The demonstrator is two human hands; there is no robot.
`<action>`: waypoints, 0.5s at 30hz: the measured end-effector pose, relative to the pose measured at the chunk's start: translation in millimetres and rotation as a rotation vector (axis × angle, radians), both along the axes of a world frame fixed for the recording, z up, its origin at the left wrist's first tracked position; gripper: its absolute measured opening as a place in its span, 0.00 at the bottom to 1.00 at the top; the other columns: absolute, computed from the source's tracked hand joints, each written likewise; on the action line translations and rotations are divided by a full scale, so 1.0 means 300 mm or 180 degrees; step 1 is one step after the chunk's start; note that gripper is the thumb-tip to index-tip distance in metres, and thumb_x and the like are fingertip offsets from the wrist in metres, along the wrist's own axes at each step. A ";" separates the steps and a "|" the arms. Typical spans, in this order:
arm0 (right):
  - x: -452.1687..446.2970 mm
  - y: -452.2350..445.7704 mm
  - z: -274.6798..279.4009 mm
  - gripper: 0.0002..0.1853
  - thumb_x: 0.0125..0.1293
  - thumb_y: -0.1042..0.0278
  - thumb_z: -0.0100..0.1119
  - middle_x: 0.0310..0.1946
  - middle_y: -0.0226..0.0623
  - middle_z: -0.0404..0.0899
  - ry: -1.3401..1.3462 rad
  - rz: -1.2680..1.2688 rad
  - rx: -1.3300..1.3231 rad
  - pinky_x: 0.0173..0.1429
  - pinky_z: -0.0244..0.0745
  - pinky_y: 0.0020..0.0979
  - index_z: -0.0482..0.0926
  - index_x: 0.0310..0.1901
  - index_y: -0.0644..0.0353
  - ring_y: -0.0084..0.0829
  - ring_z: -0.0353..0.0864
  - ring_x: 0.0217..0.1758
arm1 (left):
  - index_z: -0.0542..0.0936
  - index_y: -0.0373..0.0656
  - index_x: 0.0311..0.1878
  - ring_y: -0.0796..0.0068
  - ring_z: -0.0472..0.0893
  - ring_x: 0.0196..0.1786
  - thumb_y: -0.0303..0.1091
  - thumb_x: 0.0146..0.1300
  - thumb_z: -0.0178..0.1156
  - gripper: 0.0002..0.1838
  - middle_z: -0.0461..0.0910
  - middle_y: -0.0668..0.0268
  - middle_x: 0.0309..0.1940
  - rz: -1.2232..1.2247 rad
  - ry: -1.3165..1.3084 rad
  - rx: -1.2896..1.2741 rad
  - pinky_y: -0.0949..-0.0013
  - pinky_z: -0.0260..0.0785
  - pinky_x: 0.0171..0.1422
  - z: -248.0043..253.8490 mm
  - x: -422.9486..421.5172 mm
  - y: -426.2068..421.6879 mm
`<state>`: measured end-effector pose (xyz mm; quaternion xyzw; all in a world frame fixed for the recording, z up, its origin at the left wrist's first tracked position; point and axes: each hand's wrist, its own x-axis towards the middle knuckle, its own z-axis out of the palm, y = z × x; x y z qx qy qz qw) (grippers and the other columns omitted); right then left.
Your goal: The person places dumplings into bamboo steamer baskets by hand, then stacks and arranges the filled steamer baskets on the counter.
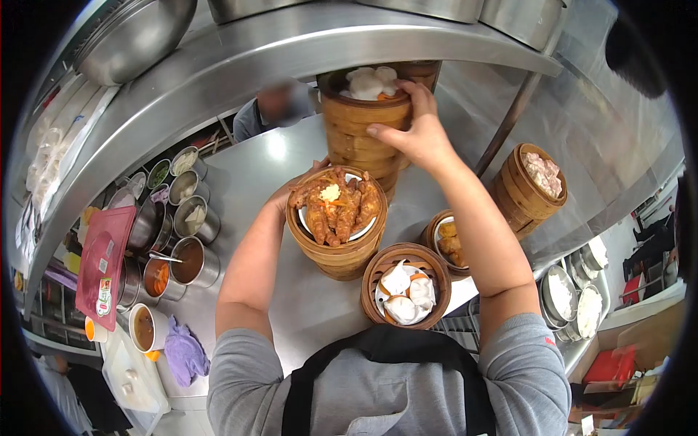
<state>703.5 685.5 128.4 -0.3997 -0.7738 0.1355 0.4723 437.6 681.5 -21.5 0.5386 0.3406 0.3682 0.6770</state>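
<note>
A tall stack of bamboo steamers point(352, 127) stands at the upper middle, with white dumplings point(369, 83) in its top basket. My right hand point(418, 127) grips the right side of that stack near its rim, thumb and fingers spread around it. My left hand point(291, 189) reaches behind a nearer steamer stack point(338, 254) topped with a plate of chicken feet point(334, 211); its fingers are mostly hidden. Below right, a steamer point(371, 291) holds white dumplings point(405, 294) on a plate. Beside it is a steamer with yellow-brown pieces point(452, 243).
Metal pots of sauces and ingredients point(196, 218), a pink lid point(104, 265) and a purple cloth point(185, 352) lie left. Another steamer stack point(520, 196) stands right. A metal shelf point(313, 43) spans above. A person point(251, 120) is beyond the counter.
</note>
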 end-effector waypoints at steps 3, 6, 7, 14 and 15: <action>0.098 0.008 -0.006 0.52 0.44 0.51 0.77 0.63 0.57 0.59 0.0162 0.0197 0.0069 0.73 0.56 0.43 0.57 0.68 0.60 0.52 0.59 0.69 | 0.47 0.51 0.76 0.63 0.61 0.72 0.65 0.69 0.37 0.40 0.56 0.57 0.72 -0.0228 -0.0046 -0.0041 0.63 0.55 0.75 -0.001 0.039 0.021; 0.183 -0.018 -0.008 0.55 0.52 0.55 0.72 0.67 0.60 0.53 0.0421 0.0272 -0.0242 0.75 0.53 0.42 0.44 0.72 0.67 0.50 0.54 0.73 | 0.48 0.50 0.76 0.62 0.62 0.71 0.66 0.69 0.37 0.41 0.57 0.56 0.72 -0.0336 -0.0112 -0.0071 0.63 0.57 0.74 -0.015 0.091 0.033; 0.202 -0.028 -0.026 0.55 0.52 0.55 0.72 0.67 0.60 0.53 0.0426 0.0259 -0.0237 0.75 0.53 0.42 0.44 0.72 0.67 0.50 0.54 0.73 | 0.48 0.49 0.76 0.62 0.62 0.71 0.66 0.68 0.37 0.41 0.57 0.56 0.72 -0.0370 -0.0138 -0.0088 0.63 0.58 0.73 -0.022 0.110 0.034; 0.219 -0.277 -0.167 0.18 0.53 0.74 0.63 0.40 0.47 0.76 -0.0935 -0.0757 0.1026 0.55 0.69 0.44 0.73 0.47 0.62 0.49 0.73 0.48 | 0.49 0.47 0.75 0.60 0.65 0.69 0.69 0.67 0.36 0.43 0.58 0.56 0.71 -0.0424 -0.0250 -0.0186 0.62 0.62 0.71 -0.040 0.139 0.066; 0.200 -0.308 -0.192 0.14 0.56 0.72 0.61 0.38 0.45 0.78 -0.1175 -0.0255 0.0396 0.55 0.70 0.44 0.76 0.46 0.58 0.47 0.76 0.46 | 0.50 0.47 0.75 0.60 0.65 0.69 0.69 0.67 0.36 0.43 0.58 0.56 0.71 -0.0415 -0.0246 -0.0193 0.62 0.62 0.70 -0.033 0.121 0.074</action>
